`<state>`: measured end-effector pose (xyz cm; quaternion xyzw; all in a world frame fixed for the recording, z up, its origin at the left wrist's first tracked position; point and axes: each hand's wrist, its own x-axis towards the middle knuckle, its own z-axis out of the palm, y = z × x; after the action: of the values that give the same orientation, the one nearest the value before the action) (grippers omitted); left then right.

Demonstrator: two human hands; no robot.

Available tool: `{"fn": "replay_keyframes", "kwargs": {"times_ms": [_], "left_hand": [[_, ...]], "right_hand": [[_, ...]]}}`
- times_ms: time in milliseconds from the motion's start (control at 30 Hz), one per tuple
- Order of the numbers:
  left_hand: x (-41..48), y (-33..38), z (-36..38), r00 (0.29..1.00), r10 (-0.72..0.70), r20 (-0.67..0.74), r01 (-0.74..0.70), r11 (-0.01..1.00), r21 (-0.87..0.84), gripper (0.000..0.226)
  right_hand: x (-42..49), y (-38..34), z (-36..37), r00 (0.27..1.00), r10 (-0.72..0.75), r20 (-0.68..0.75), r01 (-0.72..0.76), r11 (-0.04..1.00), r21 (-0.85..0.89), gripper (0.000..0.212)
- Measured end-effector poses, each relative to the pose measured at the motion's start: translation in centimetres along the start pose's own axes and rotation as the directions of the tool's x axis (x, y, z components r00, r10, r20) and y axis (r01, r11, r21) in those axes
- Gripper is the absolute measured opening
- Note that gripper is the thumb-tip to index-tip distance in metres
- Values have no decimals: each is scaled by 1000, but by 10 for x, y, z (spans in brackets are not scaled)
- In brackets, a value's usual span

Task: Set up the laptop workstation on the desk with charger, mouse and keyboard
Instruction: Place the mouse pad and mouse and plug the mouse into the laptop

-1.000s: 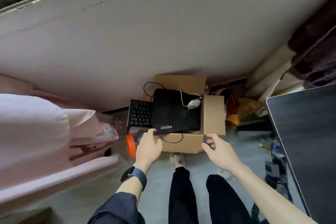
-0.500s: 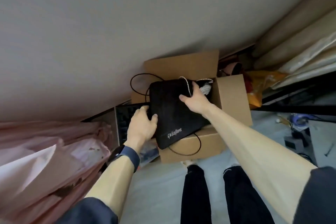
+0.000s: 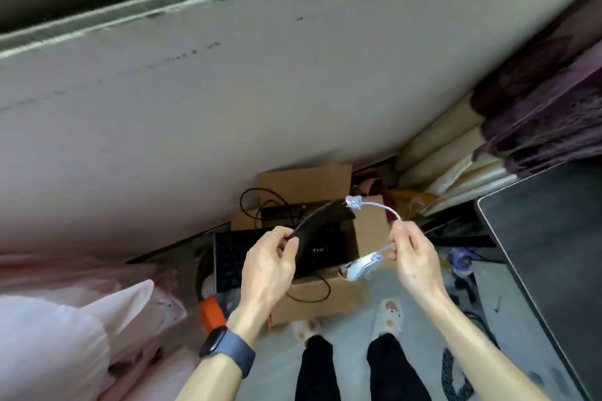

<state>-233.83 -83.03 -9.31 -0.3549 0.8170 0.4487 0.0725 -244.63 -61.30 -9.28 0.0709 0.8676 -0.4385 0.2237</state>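
Picking things out of the box (image 3: 325, 296) looks like where the job is, so I think it has only just begun. The left hand (image 3: 270, 264) pinches the edge of a black mouse pad (image 3: 312, 231), which bends up out of the box. The right hand (image 3: 413, 257) pinches a thin white cable (image 3: 381, 207). The small white mouse (image 3: 360, 267) dangles from it at 5 o'clock of the pad. The hands are apart. The black keyboard (image 3: 228, 257) lies at 9 o'clock of the box. The dark desk (image 3: 547, 238) is at 3 o'clock. I cannot tell if the black wires (image 3: 257, 202) are the charger.

Black mouse pad (image 3: 321, 238), white mouse (image 3: 360, 267), brown box (image 3: 371, 225).
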Motion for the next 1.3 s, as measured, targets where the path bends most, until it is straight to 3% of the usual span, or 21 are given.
{"fn": "replay_keyframes", "kwargs": {"times_ms": [133,300,567,733,933,1100,1300], "left_hand": [[-27,58,-42,986,157,-55,-156,988,15,11],[-53,144,-73,948,318,-2,-317,946,75,12],[-142,294,-44,777,614,137,-627,774,91,11],[-236,373,16,607,755,248,-784,619,33,15],[-373,420,109,438,838,325,-868,488,-90,15],[-499,441,208,308,826,472,-883,433,-182,23],[-628,448,319,145,731,667,-884,399,-245,24]], "right_hand": [[-53,-56,-63,985,-116,-131,124,991,52,37],[-107,-101,-141,935,-165,-313,200,976,81,36],[-224,-87,-302,775,-79,-627,317,907,278,28],[-320,-39,-388,609,-60,-791,459,840,290,34],[-449,43,-472,412,-21,-911,527,821,220,38],[-554,122,-535,232,59,-971,472,866,166,35],[-621,205,-599,118,141,-983,364,915,175,38]]}}
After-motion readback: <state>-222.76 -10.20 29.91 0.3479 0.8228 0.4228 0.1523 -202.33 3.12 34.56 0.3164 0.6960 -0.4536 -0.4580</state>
